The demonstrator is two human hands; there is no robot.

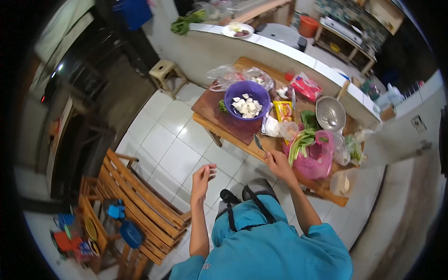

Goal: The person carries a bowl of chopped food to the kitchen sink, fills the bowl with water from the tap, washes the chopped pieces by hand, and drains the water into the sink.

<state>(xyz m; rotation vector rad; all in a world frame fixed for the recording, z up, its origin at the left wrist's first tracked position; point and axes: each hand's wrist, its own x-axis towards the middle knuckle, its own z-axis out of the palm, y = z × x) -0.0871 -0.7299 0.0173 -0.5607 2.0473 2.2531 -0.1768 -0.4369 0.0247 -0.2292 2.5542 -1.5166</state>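
You have a small, greyish metal utensil, apparently a spoon (258, 142), in your right hand (276, 164), its handle pinched in your fingers. It slants away from you and to the left, its tip over the near edge of the table (227, 138); whether it touches the wood is unclear. Beyond it, to your left, a round purple bowl (230, 105) sits upright on the table's dark reddish part, partly filled with loosely heaped, chunky white pieces (248, 108).
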